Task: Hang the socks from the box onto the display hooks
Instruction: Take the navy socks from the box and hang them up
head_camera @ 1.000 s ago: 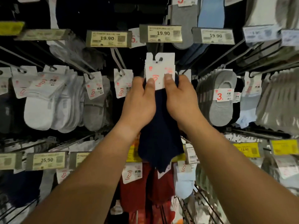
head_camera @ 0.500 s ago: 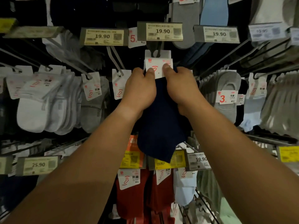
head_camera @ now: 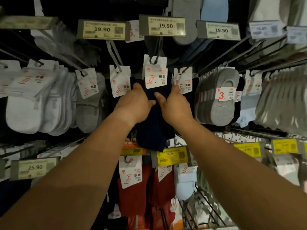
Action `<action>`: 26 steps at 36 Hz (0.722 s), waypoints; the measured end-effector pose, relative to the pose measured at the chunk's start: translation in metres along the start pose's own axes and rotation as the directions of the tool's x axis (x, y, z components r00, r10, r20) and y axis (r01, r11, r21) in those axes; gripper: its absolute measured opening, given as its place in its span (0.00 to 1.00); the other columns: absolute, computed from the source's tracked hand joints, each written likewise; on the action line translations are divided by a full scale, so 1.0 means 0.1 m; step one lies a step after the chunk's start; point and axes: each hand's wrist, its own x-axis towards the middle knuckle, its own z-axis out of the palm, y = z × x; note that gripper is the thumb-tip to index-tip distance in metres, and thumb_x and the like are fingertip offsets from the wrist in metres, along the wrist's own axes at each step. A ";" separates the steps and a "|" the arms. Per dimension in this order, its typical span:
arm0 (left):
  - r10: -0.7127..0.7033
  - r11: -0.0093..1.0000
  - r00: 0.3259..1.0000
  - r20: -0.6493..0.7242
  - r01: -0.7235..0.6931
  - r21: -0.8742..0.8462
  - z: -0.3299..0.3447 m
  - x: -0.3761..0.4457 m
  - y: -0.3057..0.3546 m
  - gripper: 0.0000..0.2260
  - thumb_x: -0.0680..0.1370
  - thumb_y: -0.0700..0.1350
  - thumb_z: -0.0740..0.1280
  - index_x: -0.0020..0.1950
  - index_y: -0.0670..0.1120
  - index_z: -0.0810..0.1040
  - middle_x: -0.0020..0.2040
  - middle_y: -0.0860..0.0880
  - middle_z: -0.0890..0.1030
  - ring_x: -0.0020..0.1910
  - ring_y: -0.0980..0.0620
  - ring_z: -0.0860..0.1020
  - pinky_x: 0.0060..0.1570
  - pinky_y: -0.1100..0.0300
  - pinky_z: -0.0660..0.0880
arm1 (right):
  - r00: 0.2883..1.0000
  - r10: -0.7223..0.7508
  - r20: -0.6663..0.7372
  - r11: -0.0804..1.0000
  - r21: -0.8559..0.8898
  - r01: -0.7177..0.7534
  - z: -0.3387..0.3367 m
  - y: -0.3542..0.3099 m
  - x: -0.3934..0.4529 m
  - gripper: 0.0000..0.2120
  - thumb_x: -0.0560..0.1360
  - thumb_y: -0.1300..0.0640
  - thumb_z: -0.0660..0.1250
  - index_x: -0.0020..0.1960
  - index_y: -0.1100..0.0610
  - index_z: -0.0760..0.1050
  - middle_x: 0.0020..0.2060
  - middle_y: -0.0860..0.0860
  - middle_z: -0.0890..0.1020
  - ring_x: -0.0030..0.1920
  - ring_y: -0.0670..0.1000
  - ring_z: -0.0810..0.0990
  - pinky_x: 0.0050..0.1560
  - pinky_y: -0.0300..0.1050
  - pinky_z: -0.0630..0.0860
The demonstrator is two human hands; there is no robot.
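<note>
The navy socks (head_camera: 155,123) hang from a metal display hook (head_camera: 156,52) at the centre of the rack; the hook wire passes through the cut-out at the top of their white card header (head_camera: 155,72). The header is flat, stiff and rectangular, printed with a red sock outline. Below it the dark knit fabric drops as a soft, matte, rounded bundle.

The left hand (head_camera: 134,103) grips the left edge of the bundle just under the header, fingers curled round behind the fabric. The right hand (head_camera: 174,105) grips the right edge in the same way, thumb lying across the front of the knit. The two thumbs nearly meet.

A price tag (head_camera: 162,25) reading 19.90 sits above the hook. Grey no-show socks (head_camera: 219,97), smooth and oval, hang to the right. Red socks (head_camera: 132,196) hang on the row below.
</note>
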 end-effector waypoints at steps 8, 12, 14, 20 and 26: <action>0.323 0.946 0.928 -0.188 -0.309 0.100 -0.13 -0.57 0.22 0.21 0.80 0.55 0.66 0.65 0.42 0.70 0.58 0.40 0.78 0.55 0.37 0.78 0.43 0.50 0.71 | 0.989 0.054 -0.139 0.958 -0.272 -0.091 -0.48 0.20 -0.64 0.24 0.80 0.39 0.61 0.63 0.59 0.67 0.53 0.58 0.80 0.53 0.62 0.79 0.41 0.47 0.65; 0.506 0.863 0.862 0.018 -0.506 -0.020 0.24 -0.98 0.64 0.16 0.81 0.55 0.64 0.60 0.45 0.73 0.55 0.43 0.79 0.53 0.39 0.78 0.42 0.52 0.68 | 0.974 0.142 -0.176 0.911 -0.360 -0.198 -0.79 0.47 -1.18 0.14 0.80 0.48 0.61 0.57 0.59 0.67 0.51 0.60 0.80 0.52 0.63 0.78 0.40 0.49 0.64; 0.573 0.819 0.809 0.128 -0.564 -0.106 0.51 -1.24 0.93 0.15 0.80 0.54 0.65 0.60 0.45 0.75 0.57 0.41 0.80 0.56 0.37 0.78 0.44 0.51 0.69 | 0.954 0.228 -0.194 0.844 -0.450 -0.293 -1.05 0.69 -1.60 0.13 0.80 0.52 0.60 0.59 0.60 0.68 0.54 0.61 0.80 0.55 0.63 0.79 0.43 0.50 0.66; 0.728 0.686 0.561 0.394 -0.613 -0.393 1.22 -2.30 2.00 0.16 0.80 0.58 0.64 0.56 0.47 0.78 0.59 0.41 0.81 0.60 0.39 0.78 0.57 0.50 0.73 | 0.737 0.561 -0.376 0.486 -0.571 -0.662 -2.32 1.35 -3.04 0.24 0.80 0.40 0.59 0.63 0.59 0.69 0.58 0.60 0.79 0.58 0.62 0.78 0.48 0.51 0.72; 0.857 0.510 0.308 0.413 -0.622 -0.594 1.55 -3.40 3.20 0.16 0.79 0.60 0.64 0.50 0.47 0.75 0.51 0.43 0.80 0.50 0.41 0.78 0.45 0.52 0.75 | 0.511 0.637 -0.578 0.161 -0.548 -0.821 -3.61 1.58 -4.24 0.22 0.81 0.41 0.59 0.59 0.60 0.68 0.54 0.61 0.80 0.55 0.63 0.78 0.44 0.50 0.70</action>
